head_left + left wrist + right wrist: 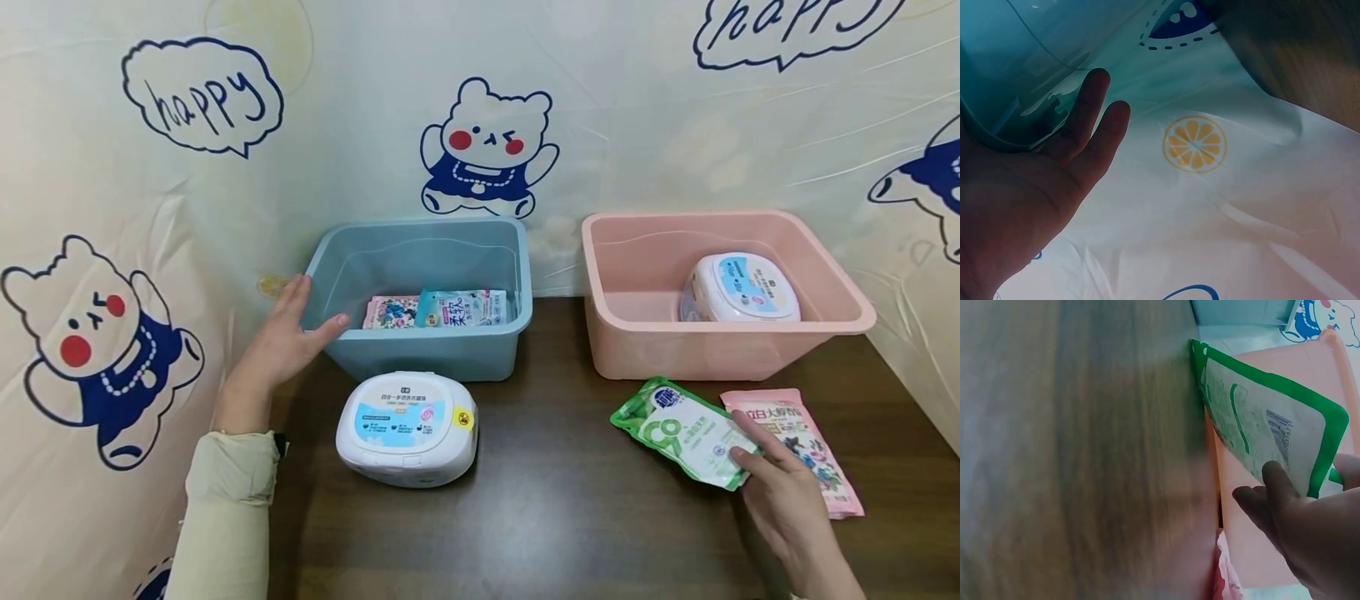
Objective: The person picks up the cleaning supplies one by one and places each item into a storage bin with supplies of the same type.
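Note:
My left hand [281, 342] rests at the left rim of the blue bin [435, 357], thumb and fingers spread; the left wrist view shows the fingers [1088, 119] extended beside the bin wall. Between thumb and fingers, my right hand [787, 496] grips a green-and-white detergent pouch [686, 433], raised off the table in front of the pink bin. In the right wrist view, the pouch's back [1266, 419] faces the camera with a barcode. Beneath the right hand lies a pink floral packet [823, 467], partly covered by the hand. In front of the blue bin stands a white lidded laundry box [405, 429].
Inside the blue bin lie a light-blue packet [465, 308] and a floral packet [392, 312]. The pink bin [705, 357] holds another white lidded box [746, 287]. Behind both bins hangs a printed cloth [360, 167]; the brown table [540, 500] extends in front.

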The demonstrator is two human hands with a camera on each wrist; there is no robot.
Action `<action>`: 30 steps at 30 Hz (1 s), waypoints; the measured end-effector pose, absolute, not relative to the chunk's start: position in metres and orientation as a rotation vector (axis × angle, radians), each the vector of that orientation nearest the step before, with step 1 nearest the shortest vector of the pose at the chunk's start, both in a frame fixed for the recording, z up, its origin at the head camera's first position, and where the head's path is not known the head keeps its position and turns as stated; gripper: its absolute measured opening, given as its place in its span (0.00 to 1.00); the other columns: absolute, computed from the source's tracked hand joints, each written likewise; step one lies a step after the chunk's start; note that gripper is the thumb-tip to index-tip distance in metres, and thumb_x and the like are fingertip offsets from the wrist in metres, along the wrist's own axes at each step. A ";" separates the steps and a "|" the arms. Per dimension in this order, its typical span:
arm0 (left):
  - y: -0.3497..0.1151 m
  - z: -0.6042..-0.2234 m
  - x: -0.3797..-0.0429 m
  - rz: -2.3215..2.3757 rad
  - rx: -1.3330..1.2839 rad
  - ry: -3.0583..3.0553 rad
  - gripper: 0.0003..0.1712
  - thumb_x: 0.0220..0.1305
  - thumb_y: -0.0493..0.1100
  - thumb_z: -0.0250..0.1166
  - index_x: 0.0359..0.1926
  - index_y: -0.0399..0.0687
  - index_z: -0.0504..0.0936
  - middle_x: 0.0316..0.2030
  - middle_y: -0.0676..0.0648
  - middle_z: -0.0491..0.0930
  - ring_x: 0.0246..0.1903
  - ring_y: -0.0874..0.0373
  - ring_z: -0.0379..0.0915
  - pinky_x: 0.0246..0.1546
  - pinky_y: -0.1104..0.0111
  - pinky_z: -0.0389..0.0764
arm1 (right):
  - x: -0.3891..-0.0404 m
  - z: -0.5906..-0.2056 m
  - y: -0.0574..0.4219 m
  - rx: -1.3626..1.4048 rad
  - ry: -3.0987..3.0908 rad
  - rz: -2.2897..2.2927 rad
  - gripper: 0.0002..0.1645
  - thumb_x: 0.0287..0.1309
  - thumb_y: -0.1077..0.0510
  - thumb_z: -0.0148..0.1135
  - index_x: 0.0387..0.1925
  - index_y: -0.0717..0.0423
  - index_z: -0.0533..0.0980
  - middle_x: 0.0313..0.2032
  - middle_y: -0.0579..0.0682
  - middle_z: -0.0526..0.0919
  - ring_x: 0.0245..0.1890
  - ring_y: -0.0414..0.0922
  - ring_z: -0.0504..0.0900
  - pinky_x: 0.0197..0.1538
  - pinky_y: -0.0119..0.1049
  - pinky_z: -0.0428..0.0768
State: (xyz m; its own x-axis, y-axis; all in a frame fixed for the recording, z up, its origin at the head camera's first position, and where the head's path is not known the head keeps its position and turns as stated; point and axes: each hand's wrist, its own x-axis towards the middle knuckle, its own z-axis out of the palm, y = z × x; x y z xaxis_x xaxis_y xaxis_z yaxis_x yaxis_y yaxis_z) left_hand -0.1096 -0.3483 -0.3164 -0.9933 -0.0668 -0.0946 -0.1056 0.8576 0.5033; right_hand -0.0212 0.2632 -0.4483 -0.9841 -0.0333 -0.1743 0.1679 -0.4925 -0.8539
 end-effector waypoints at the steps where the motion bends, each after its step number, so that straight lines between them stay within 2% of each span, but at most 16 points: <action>1: -0.349 -0.316 -0.109 0.809 -0.137 2.957 0.61 0.67 0.73 0.54 0.80 0.51 0.28 0.79 0.42 0.24 0.75 0.29 0.29 0.62 0.26 0.45 | -0.021 -0.449 0.264 0.192 1.519 -2.592 0.33 0.72 0.75 0.48 0.71 0.49 0.70 0.77 0.50 0.40 0.58 0.31 0.68 0.53 0.25 0.75; 3: -0.349 -0.316 -0.109 0.806 -0.135 2.960 0.61 0.67 0.74 0.54 0.80 0.51 0.28 0.79 0.42 0.24 0.75 0.30 0.29 0.63 0.26 0.45 | -0.022 -0.450 0.267 0.157 1.520 -2.542 0.35 0.73 0.74 0.47 0.75 0.46 0.65 0.76 0.50 0.39 0.56 0.31 0.70 0.51 0.29 0.78; 5: -0.350 -0.316 -0.109 0.805 -0.135 2.958 0.61 0.67 0.74 0.54 0.80 0.51 0.28 0.79 0.42 0.24 0.75 0.30 0.28 0.63 0.26 0.45 | -0.022 -0.450 0.270 0.124 1.541 -2.456 0.40 0.73 0.73 0.46 0.79 0.44 0.55 0.76 0.52 0.34 0.55 0.33 0.74 0.50 0.35 0.81; 8: -0.350 -0.315 -0.109 0.804 -0.136 2.956 0.62 0.67 0.75 0.54 0.80 0.51 0.28 0.79 0.42 0.24 0.75 0.30 0.28 0.63 0.26 0.45 | -0.022 -0.451 0.271 0.113 1.598 -2.340 0.46 0.71 0.74 0.48 0.81 0.42 0.47 0.72 0.56 0.38 0.52 0.35 0.77 0.49 0.38 0.83; 9: -0.350 -0.315 -0.108 0.802 -0.137 2.956 0.62 0.67 0.75 0.53 0.80 0.51 0.28 0.79 0.42 0.24 0.75 0.30 0.28 0.63 0.26 0.45 | -0.022 -0.451 0.271 0.109 1.616 -2.315 0.47 0.70 0.75 0.49 0.81 0.42 0.48 0.71 0.56 0.40 0.52 0.36 0.77 0.49 0.37 0.83; 13: -0.349 -0.315 -0.108 0.809 -0.138 2.952 0.62 0.66 0.75 0.53 0.80 0.51 0.28 0.79 0.42 0.24 0.75 0.30 0.28 0.62 0.26 0.45 | -0.019 -0.452 0.271 0.094 1.668 -2.279 0.45 0.65 0.78 0.52 0.75 0.42 0.59 0.64 0.53 0.51 0.47 0.36 0.78 0.44 0.30 0.82; 16: -0.349 -0.316 -0.109 0.812 -0.141 2.949 0.62 0.66 0.75 0.53 0.80 0.52 0.28 0.79 0.43 0.24 0.75 0.30 0.28 0.62 0.26 0.45 | -0.017 -0.452 0.271 0.042 1.683 -2.271 0.45 0.64 0.79 0.51 0.74 0.42 0.59 0.61 0.47 0.63 0.42 0.36 0.78 0.39 0.28 0.80; 19: -0.350 -0.316 -0.109 0.816 -0.156 2.943 0.62 0.65 0.76 0.53 0.80 0.53 0.27 0.79 0.44 0.23 0.75 0.31 0.28 0.62 0.26 0.45 | -0.017 -0.450 0.271 -0.029 1.679 -2.271 0.46 0.63 0.80 0.50 0.75 0.43 0.56 0.55 0.45 0.75 0.44 0.37 0.78 0.38 0.29 0.80; 25: -0.351 -0.316 -0.109 0.816 -0.148 2.947 0.62 0.66 0.76 0.53 0.80 0.52 0.28 0.79 0.43 0.24 0.75 0.30 0.28 0.62 0.26 0.45 | -0.016 -0.440 0.265 -0.190 1.648 -2.273 0.47 0.61 0.82 0.47 0.71 0.36 0.63 0.54 0.48 0.79 0.47 0.38 0.81 0.40 0.32 0.83; 30: -0.350 -0.316 -0.109 0.825 -0.135 2.953 0.62 0.66 0.75 0.54 0.80 0.52 0.28 0.79 0.43 0.25 0.75 0.30 0.29 0.62 0.26 0.45 | -0.015 -0.428 0.254 -0.243 1.635 -2.263 0.48 0.61 0.83 0.47 0.73 0.38 0.63 0.57 0.47 0.77 0.49 0.39 0.80 0.44 0.33 0.83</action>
